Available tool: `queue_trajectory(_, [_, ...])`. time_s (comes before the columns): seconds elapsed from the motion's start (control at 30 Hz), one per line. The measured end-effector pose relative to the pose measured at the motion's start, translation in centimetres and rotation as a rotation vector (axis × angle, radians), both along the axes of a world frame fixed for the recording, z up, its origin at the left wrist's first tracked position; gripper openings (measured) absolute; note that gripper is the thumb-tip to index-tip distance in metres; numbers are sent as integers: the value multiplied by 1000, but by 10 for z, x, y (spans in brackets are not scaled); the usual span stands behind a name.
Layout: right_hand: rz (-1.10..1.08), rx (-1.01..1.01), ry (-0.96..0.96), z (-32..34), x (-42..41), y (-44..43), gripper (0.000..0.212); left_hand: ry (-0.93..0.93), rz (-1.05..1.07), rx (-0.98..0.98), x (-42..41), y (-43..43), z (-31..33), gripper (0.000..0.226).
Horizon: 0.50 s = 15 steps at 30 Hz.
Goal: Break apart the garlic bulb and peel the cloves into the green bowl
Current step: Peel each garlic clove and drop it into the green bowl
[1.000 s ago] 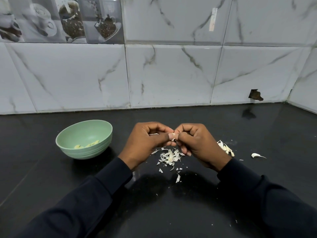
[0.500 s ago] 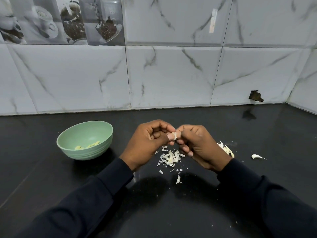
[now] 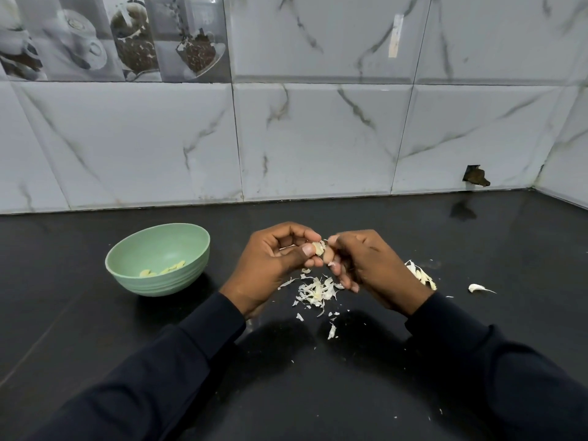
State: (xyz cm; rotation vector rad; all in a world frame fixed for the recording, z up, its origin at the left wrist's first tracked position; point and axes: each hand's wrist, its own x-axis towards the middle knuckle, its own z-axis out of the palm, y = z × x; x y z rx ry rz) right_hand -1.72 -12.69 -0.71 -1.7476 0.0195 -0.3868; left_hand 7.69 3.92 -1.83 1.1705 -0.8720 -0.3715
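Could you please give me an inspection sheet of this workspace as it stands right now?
Surface: black countertop, glossy, with bits of skin scattered in the middle.
Job's things: green bowl at the left, holding a few peeled cloves; garlic clove in mid-peel; garlic remnants and a loose clove at the right.
Clutter: pile of skins on the countertop below the held clove.
Hands: left hand and right hand both pinch the garlic clove above the countertop.
Cables: nothing seen.
Surroundings: marble-pattern tiled wall with a broken hole near the corner; cup tiles at upper left.
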Motion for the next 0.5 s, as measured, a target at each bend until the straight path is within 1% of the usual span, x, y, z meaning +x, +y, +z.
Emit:
queue_trajectory(0.07, [-6, -81, -8, -2, -1, -3, 33, 21, 5, -3, 1, 1, 0, 17])
queue_trajectory(0.13, [-5, -80, -29, -3, -1, -5, 30, 8, 33, 8, 3, 2, 0, 14])
queue_trajectory(0.23, [31, -26, -52, -1, -1, -6, 21, -65, 94, 50, 6, 1, -1, 13])
queue_trajectory(0.43, [60, -120, -54, -1, -3, -6, 14, -188, 146, 146, 6, 3, 0, 11])
queue_trajectory(0.5, [66, -124, -46, -1, -3, -6, 13, -214, 161, 164, 4, 3, 1, 12])
